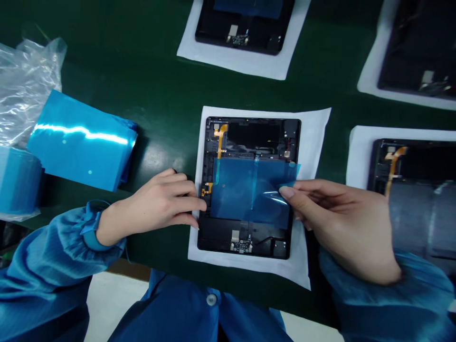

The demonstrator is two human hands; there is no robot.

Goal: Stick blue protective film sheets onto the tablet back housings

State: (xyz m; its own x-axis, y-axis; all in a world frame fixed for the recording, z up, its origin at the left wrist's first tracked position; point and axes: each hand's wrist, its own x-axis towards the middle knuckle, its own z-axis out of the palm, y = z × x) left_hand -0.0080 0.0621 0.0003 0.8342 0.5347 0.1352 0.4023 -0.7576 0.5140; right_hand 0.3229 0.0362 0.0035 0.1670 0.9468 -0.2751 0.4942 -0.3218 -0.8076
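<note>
An opened black tablet housing (249,137) lies on a white sheet (313,128) on the green table. A translucent blue film (245,190) covers its middle. My left hand (160,202) rests against the housing's left edge, fingers curled together and pressing the frame. My right hand (338,218) pinches the film's right edge between thumb and fingertips, where the film lifts slightly off the housing.
A stack of shiny blue films (81,140) lies at the left beside a clear plastic bag (21,85). Other tablet housings on white sheets sit at the top centre (245,28), top right (416,52) and right (409,166).
</note>
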